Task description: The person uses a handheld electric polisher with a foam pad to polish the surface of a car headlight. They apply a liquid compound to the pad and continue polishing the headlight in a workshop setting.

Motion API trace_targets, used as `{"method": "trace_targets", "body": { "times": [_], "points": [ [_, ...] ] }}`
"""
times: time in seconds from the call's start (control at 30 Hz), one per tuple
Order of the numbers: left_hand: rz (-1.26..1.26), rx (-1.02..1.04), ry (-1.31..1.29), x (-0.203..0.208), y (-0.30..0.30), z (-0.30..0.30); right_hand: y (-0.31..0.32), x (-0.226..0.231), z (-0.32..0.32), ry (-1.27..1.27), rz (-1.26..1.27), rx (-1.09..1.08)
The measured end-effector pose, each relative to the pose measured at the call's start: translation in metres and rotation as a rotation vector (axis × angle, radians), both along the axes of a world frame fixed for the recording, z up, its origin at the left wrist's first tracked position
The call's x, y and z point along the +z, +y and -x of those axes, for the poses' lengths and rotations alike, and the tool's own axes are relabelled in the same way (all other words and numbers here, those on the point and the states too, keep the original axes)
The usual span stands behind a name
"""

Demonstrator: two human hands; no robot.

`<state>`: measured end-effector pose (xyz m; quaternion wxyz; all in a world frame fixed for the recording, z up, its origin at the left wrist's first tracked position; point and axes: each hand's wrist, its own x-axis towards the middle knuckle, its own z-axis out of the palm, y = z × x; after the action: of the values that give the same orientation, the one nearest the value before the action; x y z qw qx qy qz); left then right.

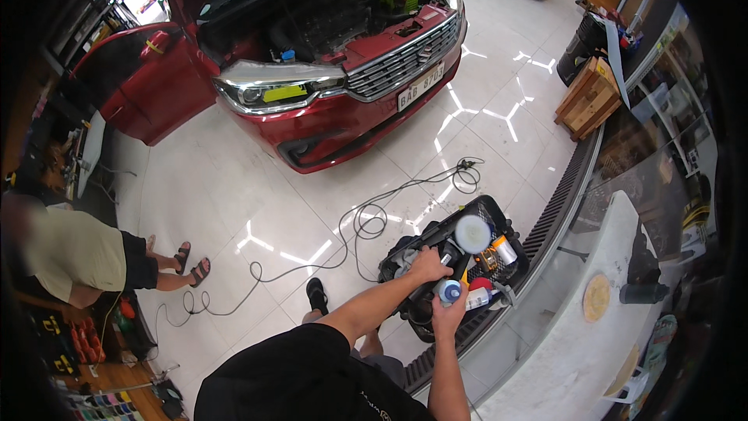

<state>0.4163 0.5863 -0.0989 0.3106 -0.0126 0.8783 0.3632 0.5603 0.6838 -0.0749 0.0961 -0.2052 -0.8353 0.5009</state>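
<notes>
My left hand (431, 266) is closed around the dark body of what looks like a polisher, over an open black tool case. The polisher's round white pad (472, 234) faces up. Close beside it, my right hand (449, 313) grips a bottle with a blue top (449, 290), seen from above. In the black case (492, 206) lie an orange-and-white canister (505, 250), a yellowish-brown item (488, 259), a red round item (480, 284) and a clear bottle with a white label (477, 298). My fingers partly hide what they hold.
A red car (312, 121) stands ahead with its hood raised and a door open. A dark cable (312, 263) winds over the tiled floor. Another person (78, 253) stands at left. At right are a white table (561, 312), a wooden crate (590, 100) and a floor grate (557, 206).
</notes>
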Motion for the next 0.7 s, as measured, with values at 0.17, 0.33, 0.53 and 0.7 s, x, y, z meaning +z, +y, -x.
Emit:
{"method": "trace_targets", "body": {
  "times": [0.17, 0.33, 0.53, 0.7],
  "points": [
    [0.045, -0.049, -0.032, -0.003, -0.003, -0.007, 0.000, -0.001, -0.001, -0.020, 0.021, -0.043],
    [0.060, -0.056, -0.029, -0.004, -0.002, -0.009, 0.001, -0.006, -0.005, -0.077, 0.025, -0.055],
    [0.067, -0.030, -0.028, 0.006, -0.004, -0.012, 0.003, -0.005, -0.012, -0.039, -0.010, -0.041],
    [0.041, -0.055, -0.002, 0.017, -0.002, -0.011, 0.009, -0.007, -0.020, -0.081, -0.001, -0.016]
  ]
}}
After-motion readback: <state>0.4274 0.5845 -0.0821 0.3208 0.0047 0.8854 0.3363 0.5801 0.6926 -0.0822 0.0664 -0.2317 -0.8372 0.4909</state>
